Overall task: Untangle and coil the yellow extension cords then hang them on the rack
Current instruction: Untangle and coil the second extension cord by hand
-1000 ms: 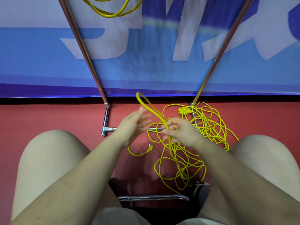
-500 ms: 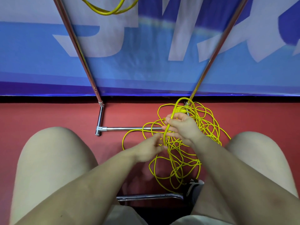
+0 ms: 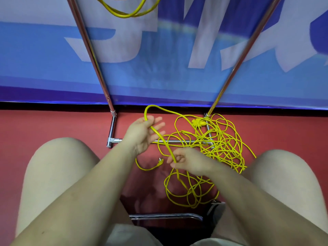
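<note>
Both hands hold one loop of yellow extension cord [image 3: 160, 137]: left hand [image 3: 143, 132] hooks its top with thumb, fingers spread; right hand [image 3: 188, 162] pinches it lower. Thin, glossy tangle [image 3: 220, 144] on red floor [image 3: 53, 125] over chrome rack base [image 3: 179, 142]. Coiled cord [image 3: 127, 12] hangs above. Banner [image 3: 159, 59] lettering unreadable.

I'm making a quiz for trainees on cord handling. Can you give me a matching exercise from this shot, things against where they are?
Things:
1. coiled cord
2. plug
3. tangled cord
4. left hand

Places:
A. lying loose on the red floor, between the arms
B. piled over the rack's base bars
C. hanging at the top of the picture
D. raised, holding a loop of cord

Pairs: 1-C, 2-A, 3-B, 4-D
</note>
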`<state>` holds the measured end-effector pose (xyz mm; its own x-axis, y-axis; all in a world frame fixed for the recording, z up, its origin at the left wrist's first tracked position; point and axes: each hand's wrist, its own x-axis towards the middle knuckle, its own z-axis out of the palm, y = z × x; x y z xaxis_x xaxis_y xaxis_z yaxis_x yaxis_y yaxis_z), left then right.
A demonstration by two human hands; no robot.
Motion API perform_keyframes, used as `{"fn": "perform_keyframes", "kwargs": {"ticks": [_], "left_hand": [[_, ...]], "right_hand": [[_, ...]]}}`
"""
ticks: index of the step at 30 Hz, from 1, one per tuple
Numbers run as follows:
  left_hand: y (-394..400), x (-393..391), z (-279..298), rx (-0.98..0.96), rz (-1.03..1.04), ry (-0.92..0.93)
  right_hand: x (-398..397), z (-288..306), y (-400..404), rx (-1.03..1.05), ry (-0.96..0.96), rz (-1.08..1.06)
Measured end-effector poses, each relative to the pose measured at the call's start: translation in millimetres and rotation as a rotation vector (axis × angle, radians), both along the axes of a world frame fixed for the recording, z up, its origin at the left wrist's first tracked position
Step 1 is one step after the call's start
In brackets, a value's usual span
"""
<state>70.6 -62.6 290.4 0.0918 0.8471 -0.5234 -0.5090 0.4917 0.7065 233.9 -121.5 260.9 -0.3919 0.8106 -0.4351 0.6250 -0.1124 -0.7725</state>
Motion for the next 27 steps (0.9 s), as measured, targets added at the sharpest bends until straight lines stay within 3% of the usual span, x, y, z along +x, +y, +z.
{"fn": "perform_keyframes", "kwargs": {"ticks": [4, 10, 13, 16, 19, 23, 25, 27], "left_hand": [[9.9, -7.6, -1.7, -0.006, -0.012, -0.047], [-17.1, 22.0, -17.1, 0.021, -0.658, 0.286], [-30.8, 33.3, -27.8, 0.195, -0.869, 0.420], [-26.8, 30.7, -34.1, 0.399, -0.808, 0.536], [-18.3, 23.6, -33.8, 0.388, -0.638, 0.591], [-6.4, 15.5, -21.4, 0.220, -0.333, 0.324], [-1.0, 12.4, -16.9, 0.146, -0.204, 0.178], [1.5, 11.1, -14.5, 0.092, -0.110, 0.068]], "right_hand": [[6.0, 12.7, 6.1, -0.024, 0.095, -0.164], [19.2, 32.4, 23.6, -0.135, 0.623, -0.692], [25.3, 33.5, 31.8, -0.159, 0.809, -0.922], [26.7, 31.3, 35.8, -0.156, 0.877, -0.983], [23.9, 25.8, 34.7, -0.093, 0.601, -0.791], [16.6, 5.4, 20.3, -0.015, -0.015, -0.237], [13.3, -3.0, 14.5, 0.008, -0.112, -0.115], [13.7, -4.7, 15.4, 0.080, -0.118, -0.128]]}}
